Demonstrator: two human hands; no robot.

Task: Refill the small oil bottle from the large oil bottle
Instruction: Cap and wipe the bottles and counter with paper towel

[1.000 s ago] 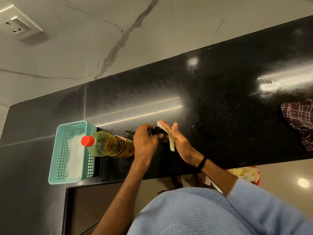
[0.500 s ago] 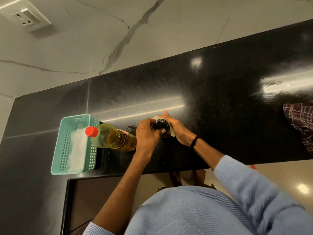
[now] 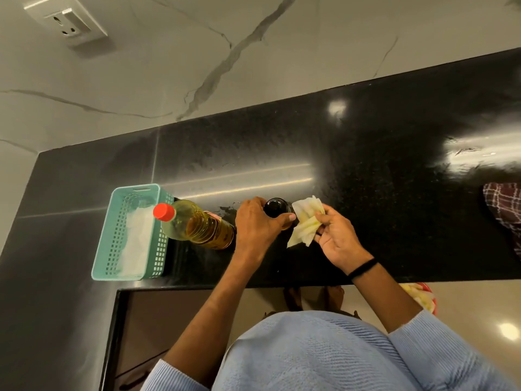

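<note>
The small oil bottle (image 3: 277, 210) with a dark round cap stands on the black counter (image 3: 380, 170). My left hand (image 3: 255, 228) grips its body from the left, with fingers curled around it. My right hand (image 3: 337, 237) pinches a crumpled, oil-stained tissue (image 3: 306, 221) just right of the small bottle, a little apart from it. The large oil bottle (image 3: 197, 224) with a red cap (image 3: 164, 212) stands capped to the left of my left hand, holding yellow oil.
A teal plastic basket (image 3: 124, 232) with white tissue inside stands left of the large bottle. A checked cloth (image 3: 504, 207) lies at the counter's right edge. A marble wall with a socket (image 3: 66, 22) rises behind. The counter's front edge runs just below my wrists.
My right hand has drawn the tissue away from the small bottle's far side to its right. My left hand stays on the bottle.
</note>
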